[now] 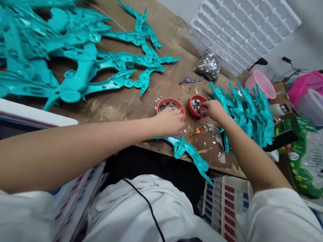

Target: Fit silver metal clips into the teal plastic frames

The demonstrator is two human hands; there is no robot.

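Observation:
My left hand (170, 121) reaches into a red dish (162, 104) of small silvery metal parts, fingers curled down into them. My right hand (213, 109) rests on the rim of a second red dish (193, 101) holding the same kind of parts, fingertips pinched inside it. What each hand grips is too small to see. A teal plastic part (190, 154) lies at the table's front edge just below my left hand. Loose metal bits are scattered on the wood between the dishes and the edge.
Many teal plastic parts (69, 50) cover the brown table's left and back. A stack of teal parts (247, 111) stands right of my right hand. Behind are a bag of metal parts (208, 65), a white grid tray (243, 23), a pink cup (261, 84) and a pink basket (307, 84).

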